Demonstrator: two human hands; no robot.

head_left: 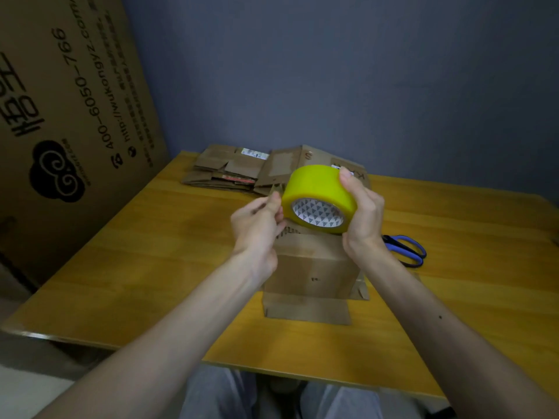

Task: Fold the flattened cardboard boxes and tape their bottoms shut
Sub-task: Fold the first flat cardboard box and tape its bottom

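A yellow tape roll (314, 186) with a white patterned core hangs above the table, gripped from the right side by my right hand (361, 213). My left hand (260, 222) pinches at the roll's left edge with thumb and fingertips. Below both hands stands a folded-up cardboard box (311, 270), one flap lying flat toward me. Part of the box top is hidden behind the roll and my hands. A stack of flattened cardboard boxes (225, 169) lies at the table's far side, with another folded box (287, 164) beside it.
Blue-handled scissors (406, 249) lie on the wooden table (145, 252) just right of the box. A large printed cardboard sheet (66, 110) leans at the left. A grey wall stands behind the table. My knees show under the near edge.
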